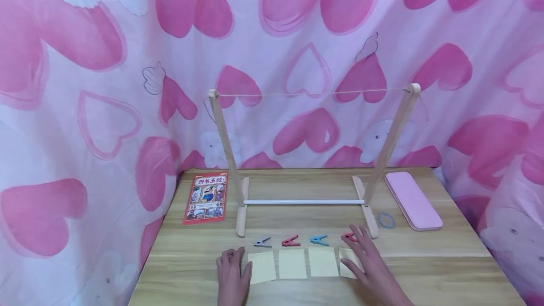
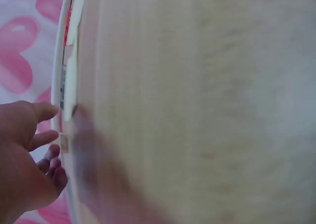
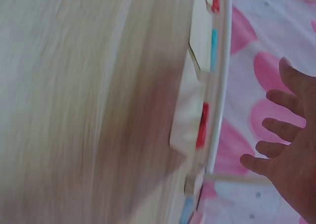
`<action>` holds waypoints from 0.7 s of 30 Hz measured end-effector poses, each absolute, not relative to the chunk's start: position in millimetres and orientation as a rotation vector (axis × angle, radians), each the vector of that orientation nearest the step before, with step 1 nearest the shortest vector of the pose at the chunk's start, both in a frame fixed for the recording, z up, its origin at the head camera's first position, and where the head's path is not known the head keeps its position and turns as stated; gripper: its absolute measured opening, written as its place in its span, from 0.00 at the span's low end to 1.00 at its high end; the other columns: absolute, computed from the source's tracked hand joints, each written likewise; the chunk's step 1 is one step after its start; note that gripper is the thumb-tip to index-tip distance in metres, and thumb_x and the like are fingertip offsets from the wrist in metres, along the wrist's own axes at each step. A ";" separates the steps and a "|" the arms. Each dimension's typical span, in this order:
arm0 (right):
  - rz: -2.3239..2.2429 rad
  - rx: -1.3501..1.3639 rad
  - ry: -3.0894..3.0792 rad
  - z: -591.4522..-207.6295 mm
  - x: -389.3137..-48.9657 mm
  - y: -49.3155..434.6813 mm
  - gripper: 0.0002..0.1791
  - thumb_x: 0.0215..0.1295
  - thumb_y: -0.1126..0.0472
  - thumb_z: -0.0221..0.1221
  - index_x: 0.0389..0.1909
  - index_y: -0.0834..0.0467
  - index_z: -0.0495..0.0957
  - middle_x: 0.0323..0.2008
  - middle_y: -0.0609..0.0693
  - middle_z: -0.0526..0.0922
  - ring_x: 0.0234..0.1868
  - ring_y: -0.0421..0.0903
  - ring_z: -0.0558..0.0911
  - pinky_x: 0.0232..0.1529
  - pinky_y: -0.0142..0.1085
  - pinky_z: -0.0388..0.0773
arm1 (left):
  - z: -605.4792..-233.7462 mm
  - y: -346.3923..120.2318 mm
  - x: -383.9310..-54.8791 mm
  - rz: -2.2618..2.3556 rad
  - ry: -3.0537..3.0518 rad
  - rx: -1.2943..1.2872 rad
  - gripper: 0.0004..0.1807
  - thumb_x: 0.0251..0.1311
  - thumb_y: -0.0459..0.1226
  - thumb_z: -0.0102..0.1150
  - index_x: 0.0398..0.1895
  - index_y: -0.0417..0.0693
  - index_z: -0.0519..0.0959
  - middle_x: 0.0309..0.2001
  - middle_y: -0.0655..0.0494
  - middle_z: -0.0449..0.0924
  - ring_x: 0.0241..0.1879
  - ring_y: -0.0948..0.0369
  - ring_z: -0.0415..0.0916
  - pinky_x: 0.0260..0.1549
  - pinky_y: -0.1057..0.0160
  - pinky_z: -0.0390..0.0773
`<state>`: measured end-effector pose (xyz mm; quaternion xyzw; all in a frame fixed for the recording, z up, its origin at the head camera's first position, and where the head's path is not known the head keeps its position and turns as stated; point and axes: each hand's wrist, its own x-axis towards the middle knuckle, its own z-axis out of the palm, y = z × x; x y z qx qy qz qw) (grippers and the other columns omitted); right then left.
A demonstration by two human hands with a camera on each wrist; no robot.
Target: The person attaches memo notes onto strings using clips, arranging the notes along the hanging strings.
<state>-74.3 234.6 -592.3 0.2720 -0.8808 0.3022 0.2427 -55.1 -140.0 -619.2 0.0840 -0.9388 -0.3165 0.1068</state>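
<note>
Pale yellow paper squares lie in a row on the wooden table. My left hand point(image 1: 231, 275) is at the outer edge of the leftmost square point(image 1: 262, 269), fingers relaxed and nothing in them. Over the rightmost square point(image 1: 345, 255), my right hand point(image 1: 374, 268) spreads its fingers, partly hiding that paper and a red clothespin point(image 1: 348, 237). In the right wrist view its fingers point(image 3: 281, 127) are straight and hold nothing. Behind the other squares lie a grey-blue clothespin point(image 1: 263, 242), a red clothespin point(image 1: 291, 241) and a light-blue clothespin point(image 1: 319, 240).
Behind the clothespins stands a wooden frame point(image 1: 387, 148) with a string point(image 1: 306, 94) across its top and a white rod point(image 1: 303, 202) low down. To its left is a red comic-style booklet point(image 1: 207, 197); to its right, a tape ring point(image 1: 386, 220) and a pink case point(image 1: 413, 200).
</note>
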 end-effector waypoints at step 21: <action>0.350 1.000 -2.562 -583.0 -130.6 72.6 0.27 0.59 0.58 0.81 0.59 0.56 0.86 0.61 0.57 0.85 0.62 0.58 0.80 0.64 0.54 0.80 | -622.6 -152.0 -62.2 -1.127 -2.786 0.257 0.21 0.48 0.32 0.85 0.44 0.47 0.84 0.51 0.45 0.76 0.51 0.49 0.68 0.49 0.53 0.71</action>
